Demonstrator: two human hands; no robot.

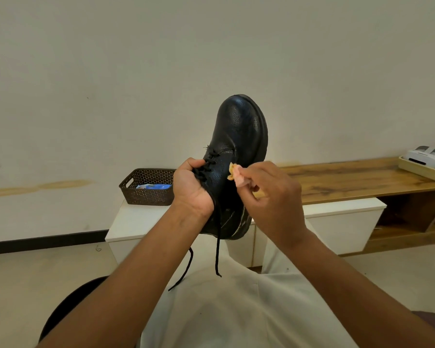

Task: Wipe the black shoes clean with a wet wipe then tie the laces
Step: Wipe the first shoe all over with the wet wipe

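Basket [146,189] on cabinet [136,222] behind shoe [239,146] — tray [422,169] on shelf [349,177], far right.

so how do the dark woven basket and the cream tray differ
The dark brown perforated plastic basket sits on the white cabinet, left of the black leather shoe; the cream plastic tray sits on the wooden shelf, far right. The basket is deep and holds a blue packet; the tray is shallow and holds a white device. Both are open-topped.

Both arms raised forward; left hand [192,187] curled gripping, right hand [269,194] pinching
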